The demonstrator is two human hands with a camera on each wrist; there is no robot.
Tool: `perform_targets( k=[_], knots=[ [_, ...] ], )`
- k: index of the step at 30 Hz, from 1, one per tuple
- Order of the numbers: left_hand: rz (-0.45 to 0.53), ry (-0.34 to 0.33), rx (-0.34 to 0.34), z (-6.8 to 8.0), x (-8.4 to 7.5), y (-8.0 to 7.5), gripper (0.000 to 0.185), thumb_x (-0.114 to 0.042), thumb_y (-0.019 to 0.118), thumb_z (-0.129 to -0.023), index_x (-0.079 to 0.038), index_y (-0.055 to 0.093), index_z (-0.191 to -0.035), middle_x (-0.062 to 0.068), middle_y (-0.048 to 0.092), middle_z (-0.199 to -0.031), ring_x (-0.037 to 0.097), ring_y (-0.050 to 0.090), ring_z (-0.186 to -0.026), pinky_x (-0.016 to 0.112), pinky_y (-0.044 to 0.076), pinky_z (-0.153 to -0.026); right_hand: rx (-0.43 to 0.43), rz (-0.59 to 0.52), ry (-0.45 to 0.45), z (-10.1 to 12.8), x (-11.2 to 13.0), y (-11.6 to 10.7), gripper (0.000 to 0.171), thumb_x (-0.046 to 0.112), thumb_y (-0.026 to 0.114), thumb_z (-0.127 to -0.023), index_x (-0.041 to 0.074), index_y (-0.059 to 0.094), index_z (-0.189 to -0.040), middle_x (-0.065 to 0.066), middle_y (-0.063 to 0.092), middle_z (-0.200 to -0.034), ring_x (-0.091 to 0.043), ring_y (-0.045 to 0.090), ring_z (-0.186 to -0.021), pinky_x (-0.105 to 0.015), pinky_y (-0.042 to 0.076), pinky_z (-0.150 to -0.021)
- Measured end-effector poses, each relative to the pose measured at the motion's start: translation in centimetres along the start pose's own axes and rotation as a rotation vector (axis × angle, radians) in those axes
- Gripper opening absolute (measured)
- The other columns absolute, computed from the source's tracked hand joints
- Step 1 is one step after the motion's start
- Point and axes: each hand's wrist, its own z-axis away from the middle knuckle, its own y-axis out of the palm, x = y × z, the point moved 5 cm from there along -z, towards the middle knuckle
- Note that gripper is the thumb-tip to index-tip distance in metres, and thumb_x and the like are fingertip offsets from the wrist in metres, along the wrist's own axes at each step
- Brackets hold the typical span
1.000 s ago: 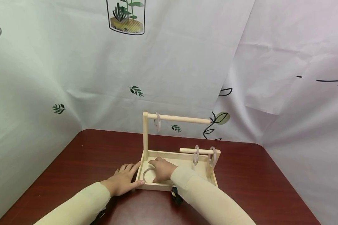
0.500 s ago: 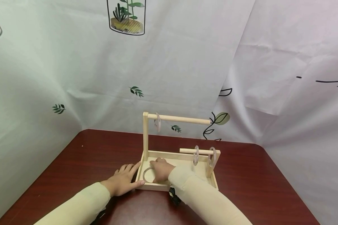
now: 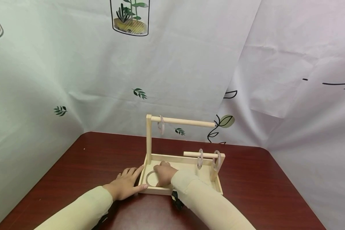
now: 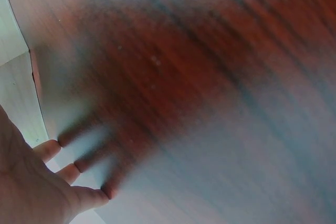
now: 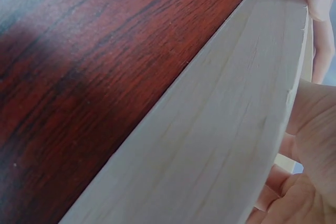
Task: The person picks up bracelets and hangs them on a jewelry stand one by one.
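While my left hand (image 3: 126,187) lies flat, fingers straight, against the wooden tray (image 3: 187,190) at lower centre, my right hand (image 3: 164,174) grips the ring (image 3: 148,176) inside.

Your left hand (image 3: 126,185) lay flat at lower centre-left of the head view, palm down, fingers straight and slightly spread, thumb stretched toward the right. Your right hand (image 3: 163,174) sat just right of it, knuckles up, fingers curled downward. Both forearms, in cream sleeves, rose from the bottom edge and converged.
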Motion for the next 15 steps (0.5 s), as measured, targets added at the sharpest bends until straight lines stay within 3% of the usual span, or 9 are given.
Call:
perform_targets(
  k=[15],
  knots=[
    [0.003,-0.008,0.023,0.04,-0.12,-0.04,0.085,-0.064,0.052,-0.090,-0.012,0.028,-0.152,0.019,0.043,-0.138,0.045,0.036,-0.129,0.070,0.031,-0.093,-0.013,-0.023,0.012,0.23,-0.36,-0.22,0.034,0.028,0.087,-0.064,0.013,0.065,-0.084,0.002,0.052,-0.078,-0.013,0.048,-0.077,-0.024,0.040,-0.065]
  ],
)
